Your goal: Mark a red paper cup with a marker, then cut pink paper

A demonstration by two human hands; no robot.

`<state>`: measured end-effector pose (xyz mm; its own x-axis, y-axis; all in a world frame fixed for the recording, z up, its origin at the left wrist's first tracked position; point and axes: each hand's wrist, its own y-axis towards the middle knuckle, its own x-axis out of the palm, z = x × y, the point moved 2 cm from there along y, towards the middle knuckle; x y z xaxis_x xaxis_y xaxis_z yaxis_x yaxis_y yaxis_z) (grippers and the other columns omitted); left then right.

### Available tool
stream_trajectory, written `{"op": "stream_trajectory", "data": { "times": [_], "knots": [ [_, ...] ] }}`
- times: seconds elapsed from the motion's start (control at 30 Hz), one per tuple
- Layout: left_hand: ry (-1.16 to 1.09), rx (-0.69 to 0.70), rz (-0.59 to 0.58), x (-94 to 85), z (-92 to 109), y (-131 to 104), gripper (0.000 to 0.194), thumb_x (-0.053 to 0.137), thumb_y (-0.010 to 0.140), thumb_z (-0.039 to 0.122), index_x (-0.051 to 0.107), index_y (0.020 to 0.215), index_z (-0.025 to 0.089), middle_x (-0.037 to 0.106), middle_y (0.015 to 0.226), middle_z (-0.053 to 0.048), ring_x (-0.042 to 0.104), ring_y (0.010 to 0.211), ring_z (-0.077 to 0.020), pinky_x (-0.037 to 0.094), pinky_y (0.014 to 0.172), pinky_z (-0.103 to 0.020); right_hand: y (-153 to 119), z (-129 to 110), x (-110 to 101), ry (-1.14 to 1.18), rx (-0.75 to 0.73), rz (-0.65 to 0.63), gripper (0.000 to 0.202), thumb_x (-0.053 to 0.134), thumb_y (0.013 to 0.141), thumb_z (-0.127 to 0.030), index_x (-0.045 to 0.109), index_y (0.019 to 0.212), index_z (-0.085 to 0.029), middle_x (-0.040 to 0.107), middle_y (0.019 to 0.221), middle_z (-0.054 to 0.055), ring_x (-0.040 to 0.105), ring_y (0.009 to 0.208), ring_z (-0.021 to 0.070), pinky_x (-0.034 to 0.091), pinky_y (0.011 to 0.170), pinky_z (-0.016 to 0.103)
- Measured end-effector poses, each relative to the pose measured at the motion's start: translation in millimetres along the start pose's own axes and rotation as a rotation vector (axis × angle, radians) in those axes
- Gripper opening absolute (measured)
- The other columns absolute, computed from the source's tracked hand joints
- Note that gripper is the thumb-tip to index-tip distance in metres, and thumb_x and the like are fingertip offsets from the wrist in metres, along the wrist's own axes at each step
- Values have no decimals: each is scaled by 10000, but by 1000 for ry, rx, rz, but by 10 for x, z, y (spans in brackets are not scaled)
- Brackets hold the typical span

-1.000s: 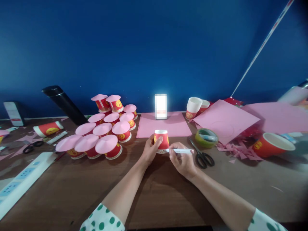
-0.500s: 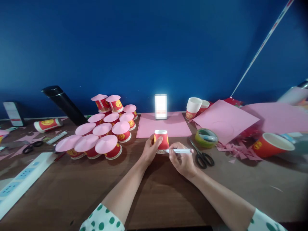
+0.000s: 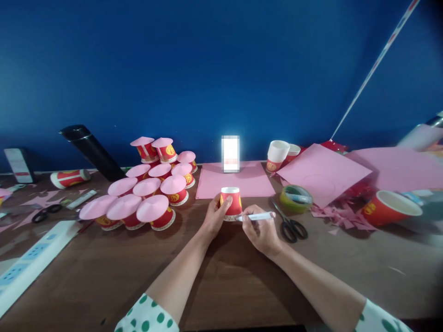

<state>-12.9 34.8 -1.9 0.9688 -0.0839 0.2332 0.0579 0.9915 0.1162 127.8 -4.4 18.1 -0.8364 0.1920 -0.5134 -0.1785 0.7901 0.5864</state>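
A red paper cup (image 3: 234, 206) with yellow print stands upside down in front of me, a zigzag line drawn along the white band at its lower edge. My left hand (image 3: 216, 214) grips the cup from its left side, thumb across the front. Between the fingers of my right hand (image 3: 261, 230) is a white marker (image 3: 259, 216), its tip at the band on the cup's lower right. To the left, several finished-looking red cups wear pink paper cones (image 3: 152, 208) and carry similar zigzag bands.
Black-handled scissors (image 3: 293, 229) and a yellow-green tape roll (image 3: 294, 199) lie right of my hand. Pink sheets (image 3: 242, 182) lie behind the cup, before a lit phone (image 3: 230, 153). A power strip (image 3: 31, 258) and black bottle (image 3: 93, 152) are left; an open cup (image 3: 391, 207) lies tilted right.
The marker tip has shifted slightly left relative to the cup's band. The toppled cup at far left has rolled, showing a different side. Both hands keep their hold.
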Motion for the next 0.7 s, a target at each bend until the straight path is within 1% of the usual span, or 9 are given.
{"op": "stream_trajectory", "data": {
  "times": [0.33, 0.7],
  "knots": [
    [51, 8, -19, -26, -37, 1, 259, 533, 781, 410, 555, 826, 156, 551, 716, -5, 489, 646, -115, 385, 611, -225, 3, 9, -14, -26, 15, 30, 150, 440, 828, -263, 519, 740, -172, 571, 672, 18, 523, 549, 114, 394, 543, 226],
    [70, -8, -15, -11, 5, -21, 311, 547, 761, 437, 569, 862, 143, 566, 741, -20, 506, 665, -129, 402, 626, -235, 32, -44, -55, -56, 1, 65, 147, 447, 820, -252, 518, 710, -184, 577, 651, 11, 541, 565, 128, 399, 568, 240]
  ]
}}
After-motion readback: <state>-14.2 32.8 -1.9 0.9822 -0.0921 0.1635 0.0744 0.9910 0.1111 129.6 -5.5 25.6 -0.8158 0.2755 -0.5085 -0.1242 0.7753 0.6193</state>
